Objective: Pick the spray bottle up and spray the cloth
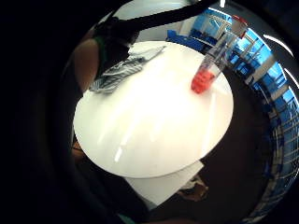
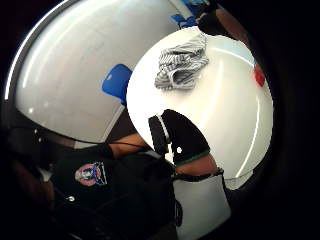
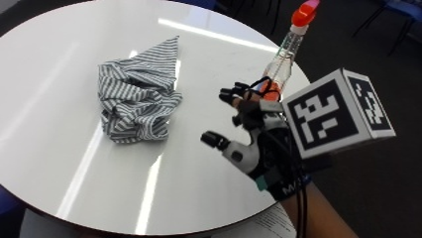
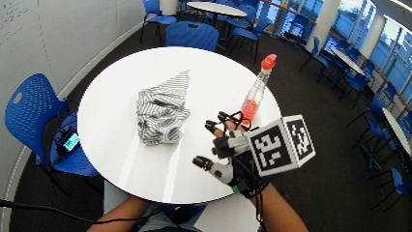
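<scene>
Striped cloth: crumpled on white round table, unsprayed as far as we could see. Spray bottle: upright nr table edge, not yet lifted. Our right hand: fingers spread, holding nothing, just beside bottle. Pickup & spraying both left.

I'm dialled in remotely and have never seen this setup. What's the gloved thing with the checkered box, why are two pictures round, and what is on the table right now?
There is no machine: a person's gloved right hand carries small cameras on its palm. The two round pictures come from those, looking out from the palm. The other two are taken from outside, above the white round table. On the table lie a crumpled striped cloth and, standing upright near the edge, a clear spray bottle with an orange top and red liquid at its bottom. The hand hovers just before the bottle with fingers spread, holding nothing.
</scene>
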`<state>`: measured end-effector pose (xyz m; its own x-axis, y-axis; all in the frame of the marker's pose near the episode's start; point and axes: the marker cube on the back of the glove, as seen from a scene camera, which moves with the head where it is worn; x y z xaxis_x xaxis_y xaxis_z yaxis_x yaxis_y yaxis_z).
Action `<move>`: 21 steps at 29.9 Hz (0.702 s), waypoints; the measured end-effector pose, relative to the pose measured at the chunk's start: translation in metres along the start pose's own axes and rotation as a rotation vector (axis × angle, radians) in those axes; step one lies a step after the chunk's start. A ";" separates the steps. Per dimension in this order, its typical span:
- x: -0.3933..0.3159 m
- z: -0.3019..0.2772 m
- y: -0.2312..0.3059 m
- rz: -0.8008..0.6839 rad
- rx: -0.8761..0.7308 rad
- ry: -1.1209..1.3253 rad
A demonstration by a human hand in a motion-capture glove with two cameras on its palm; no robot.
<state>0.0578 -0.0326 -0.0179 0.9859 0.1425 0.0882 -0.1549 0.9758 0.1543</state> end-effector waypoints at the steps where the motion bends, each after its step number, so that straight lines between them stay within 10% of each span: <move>1: 0.009 0.002 -0.009 0.028 0.019 -0.037; 21: 0.124 0.008 -0.098 0.605 0.392 -0.267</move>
<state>0.1945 -0.1123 -0.0144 0.6807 0.5397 0.4954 -0.7231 0.6031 0.3366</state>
